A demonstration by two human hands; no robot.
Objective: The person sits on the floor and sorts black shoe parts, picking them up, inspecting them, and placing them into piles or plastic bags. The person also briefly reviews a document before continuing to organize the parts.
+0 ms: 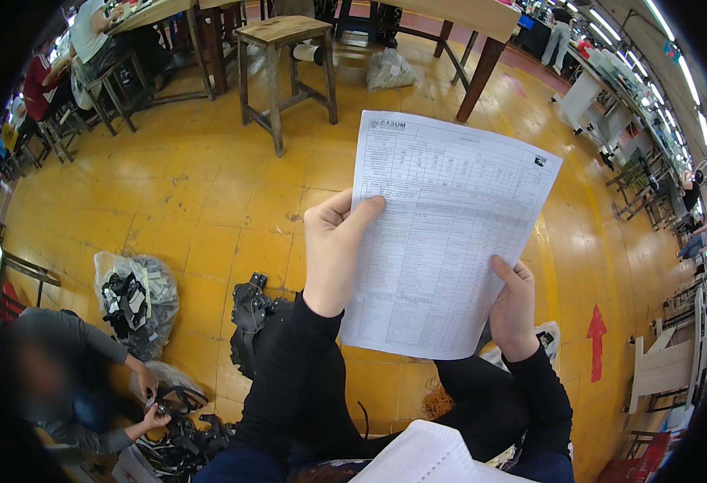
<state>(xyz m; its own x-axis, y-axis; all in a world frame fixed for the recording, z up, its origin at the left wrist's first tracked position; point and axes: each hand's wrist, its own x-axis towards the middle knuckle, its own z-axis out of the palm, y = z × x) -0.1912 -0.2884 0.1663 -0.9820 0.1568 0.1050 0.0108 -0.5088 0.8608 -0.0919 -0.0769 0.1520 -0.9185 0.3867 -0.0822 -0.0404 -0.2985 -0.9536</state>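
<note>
A white printed sheet of paper, covered in tables of small text, is held up in front of me. My left hand grips its left edge, the thumb lying on the front and the other fingers behind. On the lower right edge, my right hand pinches the paper the same way, its thumb on the printed side. The sheet leans slightly and curves a little at the bottom. Both of my forearms wear black sleeves.
A wooden stool stands ahead on the yellow tiled floor. At the lower left, a co-worker's hands handle black strap-like pieces near a clear bag of black and white parts. Dark pieces lie beside my left arm. Worktables line the far side.
</note>
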